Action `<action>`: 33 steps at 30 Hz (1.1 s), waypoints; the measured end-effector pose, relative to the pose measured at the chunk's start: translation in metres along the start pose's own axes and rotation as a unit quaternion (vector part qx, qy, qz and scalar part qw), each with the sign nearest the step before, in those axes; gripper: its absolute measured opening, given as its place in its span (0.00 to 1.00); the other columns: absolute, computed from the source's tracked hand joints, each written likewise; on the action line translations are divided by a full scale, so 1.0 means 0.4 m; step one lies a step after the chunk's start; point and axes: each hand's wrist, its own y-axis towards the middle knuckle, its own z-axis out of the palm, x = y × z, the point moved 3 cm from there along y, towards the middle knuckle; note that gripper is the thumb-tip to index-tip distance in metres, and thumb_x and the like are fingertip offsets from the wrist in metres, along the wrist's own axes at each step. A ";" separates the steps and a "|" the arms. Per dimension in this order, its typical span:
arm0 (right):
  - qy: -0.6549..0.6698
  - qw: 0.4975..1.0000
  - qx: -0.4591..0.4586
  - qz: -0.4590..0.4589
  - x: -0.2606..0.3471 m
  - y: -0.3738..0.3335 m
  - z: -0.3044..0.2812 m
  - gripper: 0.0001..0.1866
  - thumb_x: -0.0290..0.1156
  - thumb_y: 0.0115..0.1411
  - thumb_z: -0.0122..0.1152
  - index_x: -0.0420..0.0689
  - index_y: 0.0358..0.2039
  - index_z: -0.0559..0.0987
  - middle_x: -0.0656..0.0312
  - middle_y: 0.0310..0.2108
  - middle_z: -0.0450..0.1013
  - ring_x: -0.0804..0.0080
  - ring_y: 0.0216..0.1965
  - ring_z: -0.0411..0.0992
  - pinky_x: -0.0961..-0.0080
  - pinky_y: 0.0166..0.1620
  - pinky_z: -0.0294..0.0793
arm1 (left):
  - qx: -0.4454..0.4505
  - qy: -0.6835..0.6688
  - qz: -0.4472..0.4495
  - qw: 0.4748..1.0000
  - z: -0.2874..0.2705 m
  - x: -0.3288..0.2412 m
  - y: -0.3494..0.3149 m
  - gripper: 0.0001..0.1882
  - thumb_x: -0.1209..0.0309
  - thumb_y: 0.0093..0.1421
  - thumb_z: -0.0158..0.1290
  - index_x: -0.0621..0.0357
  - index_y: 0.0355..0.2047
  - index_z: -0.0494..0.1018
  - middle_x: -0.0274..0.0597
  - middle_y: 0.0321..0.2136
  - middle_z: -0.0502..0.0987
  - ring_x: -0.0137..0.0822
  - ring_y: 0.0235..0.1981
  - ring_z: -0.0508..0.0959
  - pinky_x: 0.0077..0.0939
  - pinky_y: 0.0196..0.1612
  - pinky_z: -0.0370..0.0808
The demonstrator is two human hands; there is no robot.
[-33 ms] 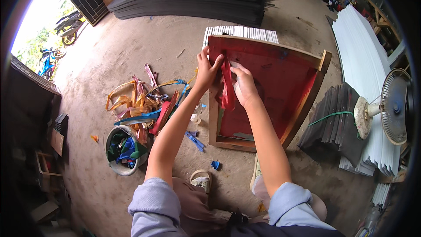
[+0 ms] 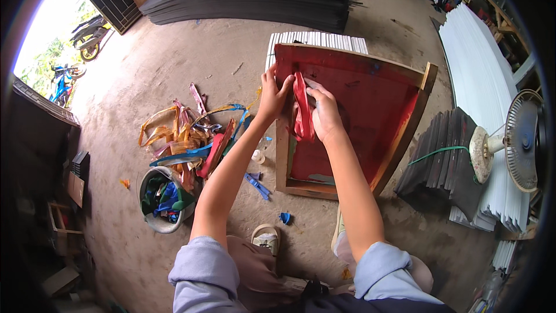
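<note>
With left hand (image 2: 272, 95) clasping red-screened wooden frame (image 2: 282, 165), right hand (image 2: 325, 113) pinching glossy red strip (image 2: 300, 95), we should pull gently.

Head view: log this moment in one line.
left hand: at wood-framed red screen, upper left | right hand: at red strip | red strip: between hands | grip: unclear | grey bucket: lower left of screen

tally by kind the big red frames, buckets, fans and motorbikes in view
Big red frame: 1
Bucket: 1
Fan: 1
Motorbikes, black and blue: 2
Total: 5
</note>
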 end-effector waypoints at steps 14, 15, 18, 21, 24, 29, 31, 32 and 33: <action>-0.300 0.948 -0.096 0.039 -0.255 0.100 -0.316 0.15 0.26 0.62 0.44 0.38 0.49 0.72 0.62 0.43 0.71 0.78 0.46 0.68 0.79 0.49 0.66 | -0.064 0.035 -0.203 0.977 0.155 0.409 -0.060 0.23 0.58 0.60 0.51 0.61 0.50 0.68 0.55 0.41 0.73 0.50 0.46 0.73 0.38 0.49 0.68; -0.312 0.943 -0.106 0.042 -0.264 0.098 -0.327 0.16 0.26 0.62 0.44 0.38 0.49 0.72 0.62 0.42 0.71 0.78 0.45 0.68 0.79 0.49 0.66 | -0.066 0.063 -0.199 0.976 0.155 0.407 -0.063 0.25 0.57 0.60 0.51 0.62 0.51 0.67 0.58 0.42 0.72 0.52 0.46 0.72 0.39 0.49 0.68; -0.327 0.935 -0.133 0.035 -0.271 0.087 -0.356 0.15 0.24 0.61 0.43 0.39 0.47 0.73 0.62 0.42 0.71 0.80 0.44 0.68 0.81 0.48 0.66 | -0.049 0.104 -0.188 0.975 0.157 0.389 -0.058 0.26 0.58 0.61 0.50 0.64 0.52 0.65 0.62 0.43 0.70 0.55 0.45 0.71 0.39 0.49 0.67; -0.210 0.968 -0.133 -0.019 -0.249 0.072 -0.329 0.14 0.23 0.58 0.47 0.42 0.44 0.76 0.66 0.40 0.71 0.82 0.45 0.67 0.78 0.51 0.63 | -0.008 0.158 -0.186 0.970 0.120 0.386 -0.055 0.26 0.59 0.59 0.52 0.59 0.54 0.64 0.63 0.42 0.68 0.58 0.45 0.69 0.44 0.51 0.66; 0.023 0.976 -0.217 0.024 -0.165 0.067 -0.352 0.14 0.31 0.58 0.48 0.49 0.45 0.73 0.68 0.36 0.72 0.74 0.48 0.68 0.53 0.54 0.58 | 0.058 0.218 -0.174 0.958 0.057 0.366 -0.062 0.24 0.62 0.55 0.55 0.52 0.53 0.68 0.61 0.44 0.68 0.56 0.51 0.64 0.43 0.54 0.63; 0.130 0.917 -0.341 -0.157 0.007 0.034 -0.501 0.13 0.28 0.56 0.52 0.43 0.43 0.75 0.65 0.33 0.67 0.75 0.33 0.64 0.73 0.42 0.67 | 0.138 0.185 -0.104 0.967 -0.111 0.254 -0.123 0.18 0.66 0.53 0.56 0.52 0.44 0.74 0.56 0.41 0.71 0.51 0.47 0.69 0.39 0.52 0.66; 0.036 0.896 -0.391 -0.206 0.035 -0.014 -0.411 0.13 0.32 0.58 0.51 0.44 0.41 0.76 0.63 0.36 0.68 0.75 0.40 0.65 0.72 0.44 0.65 | 0.189 0.219 -0.101 0.952 -0.243 0.230 -0.181 0.17 0.66 0.54 0.56 0.52 0.45 0.74 0.54 0.41 0.71 0.48 0.44 0.71 0.37 0.50 0.67; -0.036 0.885 -0.395 -0.245 0.051 -0.049 -0.349 0.13 0.34 0.58 0.50 0.44 0.41 0.76 0.62 0.37 0.68 0.74 0.43 0.65 0.70 0.46 0.66 | 0.228 0.246 -0.092 0.938 -0.302 0.214 -0.219 0.16 0.66 0.55 0.55 0.52 0.45 0.74 0.52 0.41 0.70 0.46 0.43 0.72 0.35 0.49 0.68; -0.163 0.870 -0.369 -0.284 0.046 -0.053 -0.336 0.12 0.33 0.57 0.50 0.43 0.39 0.77 0.60 0.39 0.68 0.71 0.45 0.65 0.69 0.48 0.66 | 0.224 0.258 -0.049 0.939 -0.348 0.195 -0.261 0.16 0.66 0.55 0.55 0.52 0.45 0.74 0.51 0.39 0.70 0.46 0.41 0.73 0.36 0.46 0.70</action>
